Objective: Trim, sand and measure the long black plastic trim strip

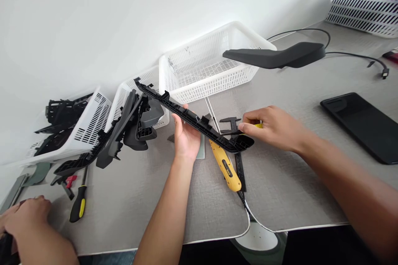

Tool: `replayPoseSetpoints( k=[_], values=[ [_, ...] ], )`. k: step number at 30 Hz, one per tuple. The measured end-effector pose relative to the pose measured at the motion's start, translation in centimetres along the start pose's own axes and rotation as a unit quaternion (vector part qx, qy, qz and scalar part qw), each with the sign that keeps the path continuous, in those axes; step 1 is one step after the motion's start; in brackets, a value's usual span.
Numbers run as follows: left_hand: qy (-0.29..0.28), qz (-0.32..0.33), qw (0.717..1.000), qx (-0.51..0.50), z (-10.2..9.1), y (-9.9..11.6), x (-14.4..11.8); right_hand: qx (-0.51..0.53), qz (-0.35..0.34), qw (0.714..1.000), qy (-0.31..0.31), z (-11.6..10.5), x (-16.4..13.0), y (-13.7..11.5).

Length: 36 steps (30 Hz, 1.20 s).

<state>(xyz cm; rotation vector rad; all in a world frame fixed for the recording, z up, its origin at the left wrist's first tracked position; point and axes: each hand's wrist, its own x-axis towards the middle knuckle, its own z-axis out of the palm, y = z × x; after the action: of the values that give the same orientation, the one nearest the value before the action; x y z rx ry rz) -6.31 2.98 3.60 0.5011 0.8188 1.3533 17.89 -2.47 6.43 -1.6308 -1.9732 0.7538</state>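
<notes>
My left hand [186,138] is closed around the middle of a long black plastic trim piece [199,123], its ribbed, clipped side facing up. My right hand [269,126] pinches a slim tool with a yellow handle [258,125]; its thin dark end lies close over the trim's lower right end, and I cannot tell whether they touch. Below the trim, a yellow corded hand tool [228,169] rests on the table beside a black ruler [240,169]. A dark caliper [231,123] lies just left of my right hand.
White baskets [208,87] line the wall; one bears a dark trim piece [273,56] across its rim. More black parts [124,128] overhang another basket at left. A screwdriver [79,203] and another person's hand [27,215] are at lower left. A phone [362,126] lies right.
</notes>
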Motion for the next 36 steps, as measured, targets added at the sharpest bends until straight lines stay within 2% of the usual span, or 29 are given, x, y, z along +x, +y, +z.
replayPoseSetpoints(
  k=[6, 12, 21, 27, 31, 36],
  values=[
    [-0.012, -0.021, 1.0, -0.006, -0.1, 0.1, -0.2, 0.003, 0.005, 1.0, 0.002, 0.0, 0.0, 0.0],
    [-0.037, -0.016, 0.999, -0.012, 1.0, 0.4, -0.8, 0.067, -0.08, 0.991, -0.079, 1.1, -0.2, -0.8],
    [-0.053, -0.031, 0.998, 0.012, 1.9, 0.5, -1.5, 0.07, -0.132, 0.983, -0.109, 1.9, -0.5, -1.6],
    [-0.048, -0.04, 0.997, 0.049, 2.2, 0.5, -1.5, 0.063, -0.143, 0.982, -0.104, 2.1, -0.7, -1.8],
    [-0.087, -0.056, 0.991, 0.084, 1.6, 0.3, -1.1, 0.077, -0.166, 0.98, -0.082, 2.3, -0.8, -2.0],
    [-0.139, -0.055, 0.972, 0.179, 0.3, -0.3, -1.0, 0.051, -0.184, 0.979, -0.064, 2.8, -1.0, -2.1]
  ],
)
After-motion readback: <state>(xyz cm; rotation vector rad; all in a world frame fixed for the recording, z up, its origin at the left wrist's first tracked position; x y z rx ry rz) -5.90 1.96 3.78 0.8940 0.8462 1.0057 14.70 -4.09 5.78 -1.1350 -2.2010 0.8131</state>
